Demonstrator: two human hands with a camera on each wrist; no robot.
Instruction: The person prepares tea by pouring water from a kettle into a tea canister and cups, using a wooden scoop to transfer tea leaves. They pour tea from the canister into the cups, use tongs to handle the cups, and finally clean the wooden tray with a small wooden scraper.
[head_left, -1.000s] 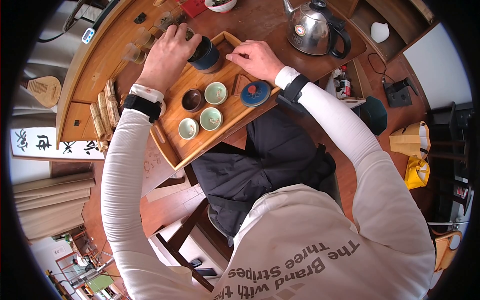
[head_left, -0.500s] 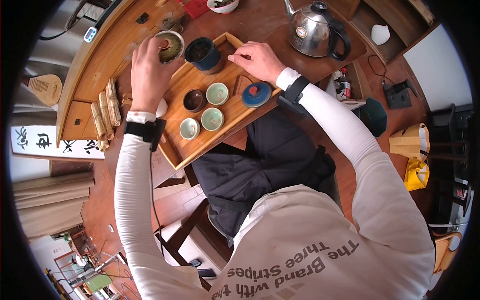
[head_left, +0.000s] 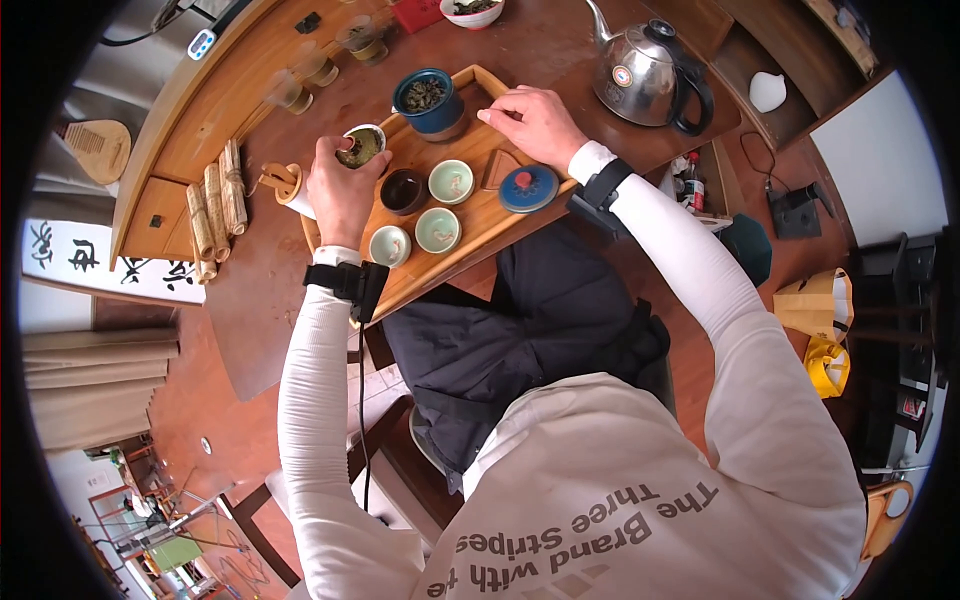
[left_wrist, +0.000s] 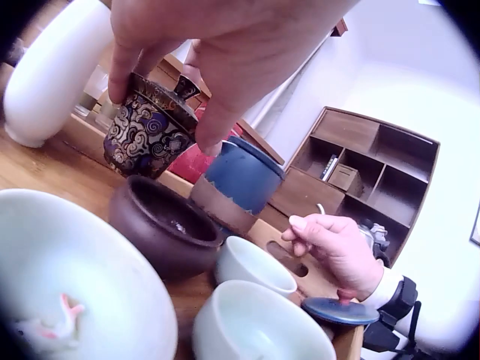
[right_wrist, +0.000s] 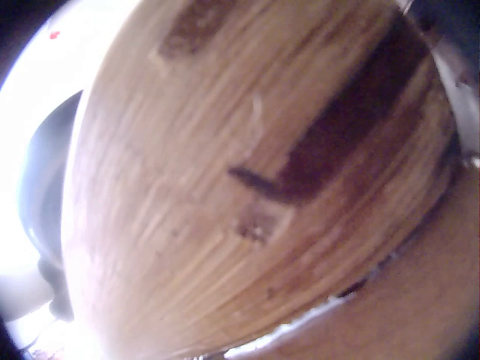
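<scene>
My left hand (head_left: 343,190) grips a small patterned lidded cup (left_wrist: 150,131) by its rim, just above the left end of the wooden tray (head_left: 410,285). Beside it on the tray stand a dark brown cup (head_left: 402,191) and several pale green cups (head_left: 451,181). Behind them is a blue pot (head_left: 428,112) with dark leaves in it. My right hand (head_left: 537,125) rests at the tray's far right edge, fingers loosely bent and holding nothing. A blue lid (head_left: 528,188) with a red knob lies near it.
A steel kettle (head_left: 640,80) stands at the right back. Glasses (head_left: 362,40) and a bowl (head_left: 472,10) are at the back. Rolled bamboo bundles (head_left: 212,210), a white holder with wooden tools (head_left: 285,184) and a wooden cabinet lie to the left.
My left hand has moved from the blue pot, out to the left, then down toward the near side with the patterned cup. My right hand has barely moved.
</scene>
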